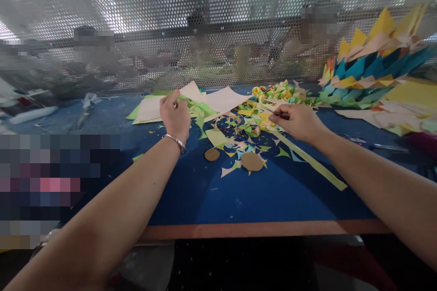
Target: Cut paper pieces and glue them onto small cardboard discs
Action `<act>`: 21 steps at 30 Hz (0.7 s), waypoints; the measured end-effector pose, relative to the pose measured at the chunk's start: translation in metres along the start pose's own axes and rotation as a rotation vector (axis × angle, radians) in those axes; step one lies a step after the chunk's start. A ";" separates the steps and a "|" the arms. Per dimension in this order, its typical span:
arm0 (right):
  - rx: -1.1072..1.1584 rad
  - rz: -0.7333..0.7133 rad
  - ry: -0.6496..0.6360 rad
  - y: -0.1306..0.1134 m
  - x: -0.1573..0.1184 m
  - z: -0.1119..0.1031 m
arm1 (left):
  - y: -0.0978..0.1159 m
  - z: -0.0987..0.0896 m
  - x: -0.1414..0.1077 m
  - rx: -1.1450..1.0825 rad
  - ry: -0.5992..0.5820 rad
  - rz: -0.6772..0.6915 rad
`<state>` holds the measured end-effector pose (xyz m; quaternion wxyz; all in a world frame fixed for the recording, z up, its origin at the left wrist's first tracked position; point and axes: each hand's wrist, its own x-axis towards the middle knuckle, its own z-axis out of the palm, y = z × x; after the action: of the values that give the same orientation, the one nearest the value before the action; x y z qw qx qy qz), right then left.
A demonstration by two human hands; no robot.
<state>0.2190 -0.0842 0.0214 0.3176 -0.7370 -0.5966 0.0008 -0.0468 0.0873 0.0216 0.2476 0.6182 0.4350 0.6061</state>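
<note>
My left hand (175,116), with a silver bangle at its wrist, is closed over the left side of the papers. A cut piece of green paper (201,108) runs out from its fingertips. Closed too, my right hand (297,120) grips a thin pointed metal tool (266,109), perhaps tweezers or scissors; the fingers hide most of it. Its tip points left over a heap of yellow and green paper scraps (251,125). Pale paper sheets (225,99) lie between and behind the hands. Two brown discs, a smaller one (212,154) and a larger one (253,162), rest nearer me.
A layered folded-paper piece (365,70) in yellow, orange and blue stands at the right. A long pale green strip (310,159) lies beneath my right forearm. Perforated metal mesh (218,50) rises behind the blue table (218,200). A pen-like object (389,148) lies at right.
</note>
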 end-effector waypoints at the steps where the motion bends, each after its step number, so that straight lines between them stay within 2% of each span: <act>1: 0.010 0.008 0.016 -0.001 0.000 0.000 | -0.001 0.000 -0.001 0.026 0.000 -0.004; 3: 0.028 0.014 0.032 -0.004 -0.002 -0.001 | 0.001 0.003 -0.007 0.130 -0.007 0.059; 6: 0.061 0.016 0.025 -0.010 -0.004 -0.001 | 0.011 0.006 -0.023 0.289 -0.104 0.278; 7: 0.076 0.012 0.024 -0.011 -0.005 -0.002 | 0.017 0.005 -0.030 0.292 -0.191 0.338; 10: 0.103 -0.018 0.041 -0.014 -0.007 -0.002 | 0.044 -0.005 -0.059 0.296 -0.557 0.463; 12: 0.113 -0.036 0.044 -0.013 -0.008 -0.001 | 0.068 -0.021 -0.083 0.268 -0.790 0.521; 13: 0.119 -0.043 0.041 -0.013 -0.008 -0.001 | 0.081 -0.031 -0.096 0.247 -0.854 0.559; 15: 0.130 -0.059 0.035 -0.012 -0.009 0.000 | 0.103 -0.055 -0.122 0.232 -0.865 0.643; 17: 0.129 -0.078 0.043 -0.011 -0.010 0.000 | 0.110 -0.083 -0.145 0.236 -0.780 0.662; 19: 0.122 -0.092 0.055 -0.011 -0.010 0.000 | 0.095 -0.123 -0.161 0.257 -0.593 0.613; 21: 0.126 -0.098 0.062 -0.012 -0.012 0.000 | 0.052 -0.186 -0.167 0.413 -0.418 0.555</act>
<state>0.2049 -0.0933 0.0227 0.3813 -0.6852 -0.6206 0.0002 -0.1945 -0.1197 0.0020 0.0282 0.8588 0.3044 0.4110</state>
